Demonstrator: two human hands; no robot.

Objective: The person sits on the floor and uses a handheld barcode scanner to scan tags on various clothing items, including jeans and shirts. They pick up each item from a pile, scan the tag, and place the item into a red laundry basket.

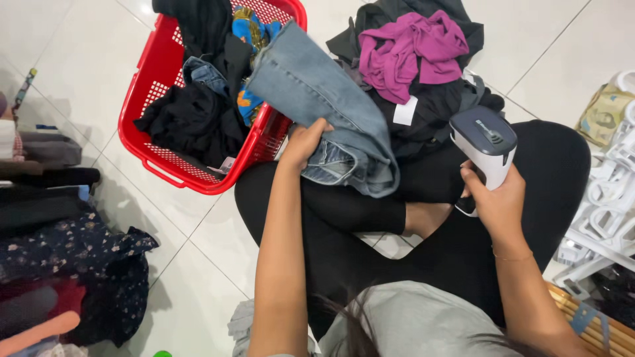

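Person is sitting cross-legged on the tiled floor (198, 264), looking down. Left hand (305, 142) is gripping, fingers closed, on the folded edge of the jeans (324, 92), which are draping from the red basket (149, 86) rim down onto the lap. Right hand (497, 201) is wrapping tight around the handle of a white and grey handheld steamer (484, 140), head pointing up and away, held just right of the jeans, not touching them. Basket is sitting upper left, packed with dark clothes and a blue-yellow piece, its near corner touching the knee. Pile of clothes (410, 59) with a purple top on it is lying straight ahead, right behind the jeans. Folded stack of clothes (59, 225) is crowding the left edge, white plastic hangers (605, 211) crowding the right. Open floor is showing only between basket and left stack, and at the top corners. Surface is glossy white tile with thin dark joints. Steamer handle and base are mostly hidden by the palm; can't tell if a cord is attached. Wicker item at lower right is cut off by the frame; the left stack is too, so its extent is unclear.
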